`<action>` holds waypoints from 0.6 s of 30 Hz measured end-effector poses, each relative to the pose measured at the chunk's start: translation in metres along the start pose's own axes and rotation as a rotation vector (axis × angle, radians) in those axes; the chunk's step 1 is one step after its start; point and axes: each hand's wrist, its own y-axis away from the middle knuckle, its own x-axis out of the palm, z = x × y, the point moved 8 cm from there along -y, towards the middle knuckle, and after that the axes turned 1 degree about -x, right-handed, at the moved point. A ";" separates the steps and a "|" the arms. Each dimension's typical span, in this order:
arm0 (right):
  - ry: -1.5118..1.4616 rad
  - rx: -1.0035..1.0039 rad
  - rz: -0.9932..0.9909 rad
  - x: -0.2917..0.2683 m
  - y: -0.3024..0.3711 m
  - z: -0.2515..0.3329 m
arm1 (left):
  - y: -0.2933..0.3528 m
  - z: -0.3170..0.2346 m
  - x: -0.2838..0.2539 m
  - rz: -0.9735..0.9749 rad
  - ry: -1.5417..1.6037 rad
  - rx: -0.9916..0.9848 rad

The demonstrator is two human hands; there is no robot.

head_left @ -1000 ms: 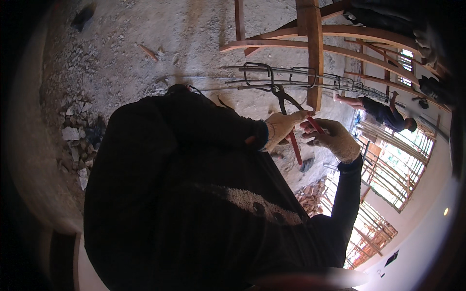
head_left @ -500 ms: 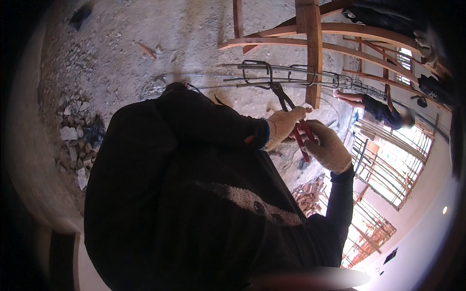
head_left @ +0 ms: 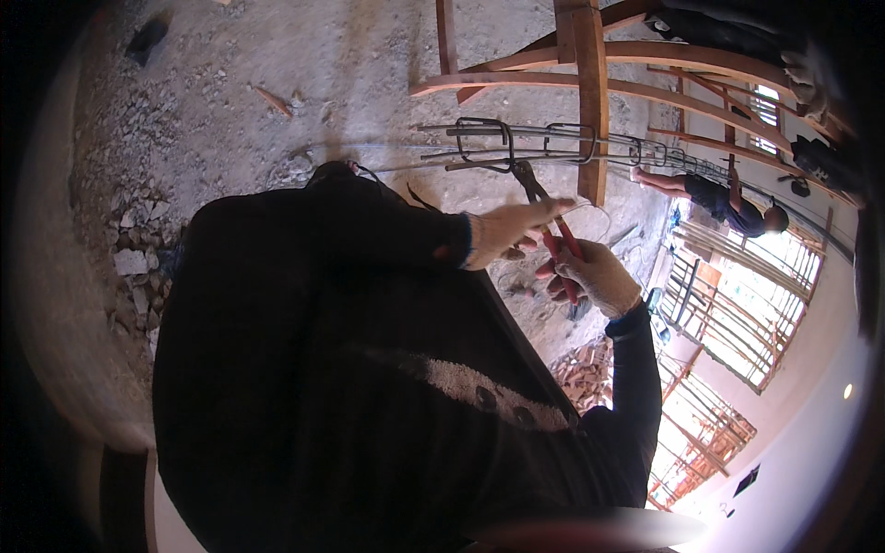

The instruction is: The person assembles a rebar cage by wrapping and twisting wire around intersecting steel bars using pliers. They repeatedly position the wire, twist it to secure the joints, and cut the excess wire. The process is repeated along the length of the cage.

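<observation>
Red-handled pliers (head_left: 564, 241) with dark jaws reach up to the bent steel stirrup (head_left: 510, 147) at the near end of a rebar cage (head_left: 553, 131). My right hand (head_left: 608, 281), in a pale knit glove with bare fingertips, is closed around the handles. My left hand (head_left: 505, 232), gloved alike, is at the pliers' left side. Its index finger stretches across the tool near the pivot, and the other fingers are loosely bent and apart. A thin wire (head_left: 607, 217) curves out beside that fingertip. What the jaws grip is too small to tell.
A wooden post (head_left: 592, 101) and long timber beams (head_left: 710, 57) cross around the cage. Another person (head_left: 724, 205) stands farther along it. Rubble (head_left: 138, 263) lies on the dusty floor at left, with broken bricks (head_left: 585, 373) near my right forearm.
My left hand has slid left, away from the handles, and its fingers have loosened. My right hand has shifted slightly left and up with the pliers. The thin wire shows more clearly.
</observation>
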 end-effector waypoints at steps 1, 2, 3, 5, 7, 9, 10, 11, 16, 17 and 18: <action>-0.086 -0.020 0.040 -0.001 0.000 0.001 | 0.005 0.001 -0.012 -0.056 0.125 -0.053; -0.181 -0.045 0.098 0.000 0.001 0.001 | 0.008 0.002 -0.023 -0.105 0.246 -0.110; -0.239 -0.051 0.103 -0.002 0.000 0.000 | 0.012 0.005 -0.032 -0.178 0.363 -0.166; -0.359 -0.078 0.145 -0.003 -0.005 0.000 | 0.015 0.006 -0.044 -0.275 0.465 -0.151; -0.310 -0.058 0.138 -0.004 -0.010 -0.007 | 0.013 0.007 -0.050 -0.313 0.539 -0.129; -0.235 -0.017 0.066 -0.008 -0.013 -0.019 | 0.008 0.009 -0.048 -0.256 0.581 -0.106; -0.199 0.004 0.021 -0.010 -0.015 -0.024 | 0.005 0.010 -0.047 -0.218 0.624 -0.090; -0.195 -0.024 0.025 -0.010 -0.016 -0.024 | 0.001 0.010 -0.045 -0.175 0.662 -0.065; -0.287 -0.052 0.039 -0.006 -0.015 -0.031 | -0.016 0.010 -0.036 0.019 0.926 0.004; -0.294 -0.076 0.045 -0.004 -0.015 -0.031 | -0.019 0.008 -0.036 0.058 0.969 0.030; -0.301 -0.094 0.037 -0.003 -0.015 -0.031 | -0.021 0.006 -0.035 0.099 1.009 0.054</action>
